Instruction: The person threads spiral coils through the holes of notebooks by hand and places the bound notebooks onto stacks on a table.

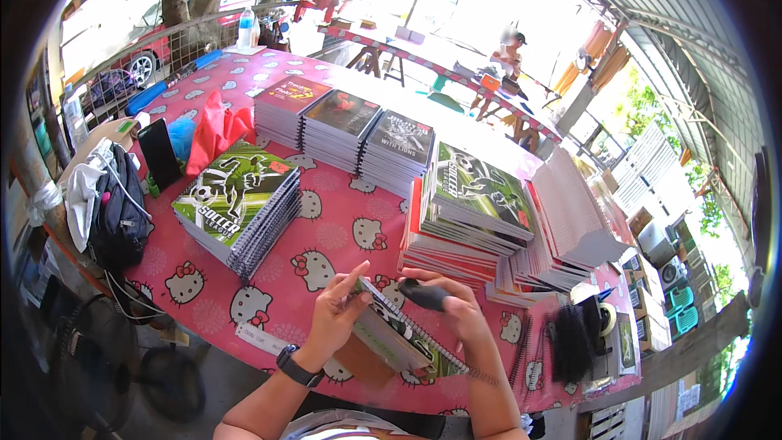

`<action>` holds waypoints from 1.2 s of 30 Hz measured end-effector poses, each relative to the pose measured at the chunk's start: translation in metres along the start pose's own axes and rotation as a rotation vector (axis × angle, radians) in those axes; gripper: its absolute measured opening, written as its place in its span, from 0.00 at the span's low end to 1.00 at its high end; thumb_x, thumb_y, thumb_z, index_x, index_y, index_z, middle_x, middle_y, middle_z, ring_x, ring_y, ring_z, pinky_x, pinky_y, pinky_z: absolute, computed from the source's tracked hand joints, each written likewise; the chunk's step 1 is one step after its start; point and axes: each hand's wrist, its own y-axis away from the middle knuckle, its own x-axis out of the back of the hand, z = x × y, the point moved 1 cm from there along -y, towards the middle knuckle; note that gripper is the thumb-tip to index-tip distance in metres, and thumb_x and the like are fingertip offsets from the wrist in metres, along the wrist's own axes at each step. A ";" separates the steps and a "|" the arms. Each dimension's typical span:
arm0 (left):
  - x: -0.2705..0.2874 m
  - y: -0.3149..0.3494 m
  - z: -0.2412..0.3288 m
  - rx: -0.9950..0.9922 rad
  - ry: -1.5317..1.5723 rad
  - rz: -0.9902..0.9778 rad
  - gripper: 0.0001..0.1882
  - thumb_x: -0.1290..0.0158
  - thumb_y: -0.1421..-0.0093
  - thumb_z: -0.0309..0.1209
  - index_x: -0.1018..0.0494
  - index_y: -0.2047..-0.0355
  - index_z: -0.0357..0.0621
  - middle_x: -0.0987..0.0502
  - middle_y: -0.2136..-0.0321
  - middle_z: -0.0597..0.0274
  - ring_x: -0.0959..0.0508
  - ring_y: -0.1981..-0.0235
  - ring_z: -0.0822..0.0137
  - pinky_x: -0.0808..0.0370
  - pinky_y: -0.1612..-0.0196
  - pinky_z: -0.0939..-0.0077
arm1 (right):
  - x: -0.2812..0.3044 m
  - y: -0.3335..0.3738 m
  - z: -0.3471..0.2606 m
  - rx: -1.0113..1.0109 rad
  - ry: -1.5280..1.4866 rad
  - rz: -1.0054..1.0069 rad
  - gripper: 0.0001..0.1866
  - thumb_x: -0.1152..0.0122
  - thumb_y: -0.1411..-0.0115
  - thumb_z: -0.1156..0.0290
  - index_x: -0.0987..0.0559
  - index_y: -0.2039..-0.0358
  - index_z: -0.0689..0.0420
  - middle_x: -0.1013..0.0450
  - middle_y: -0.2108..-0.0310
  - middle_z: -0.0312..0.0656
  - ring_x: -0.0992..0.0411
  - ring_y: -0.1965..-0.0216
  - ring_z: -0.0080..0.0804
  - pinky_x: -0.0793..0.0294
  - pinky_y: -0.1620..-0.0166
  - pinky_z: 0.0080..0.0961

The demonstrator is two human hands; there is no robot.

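Note:
My left hand grips a notebook near its upper end, holding it tilted above the table's front edge. A spiral coil runs along the notebook's edge, and its loose tail sticks out by my right forearm. My right hand is closed around a black-handled tool, its tip beside the coil's upper end. The tool's exact kind is not clear. To the left stands a stack of spiral-bound notebooks with green soccer covers. A bundle of black coils lies right of my right hand.
Stacks of red-covered, dark-covered and green-covered books stand across the pink patterned tablecloth. A dark bag and a phone sit at left. A fan is below. Another person is far behind.

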 end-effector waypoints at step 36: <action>-0.045 -0.022 0.093 -0.300 -0.386 -0.282 0.12 0.40 0.55 0.22 0.21 0.67 0.43 0.21 0.72 0.63 0.23 0.67 0.68 0.26 0.63 0.76 | -0.056 0.034 -0.081 0.084 0.761 0.205 0.16 0.36 0.48 0.68 0.25 0.60 0.58 0.28 0.64 0.45 0.28 0.61 0.35 0.28 0.60 0.27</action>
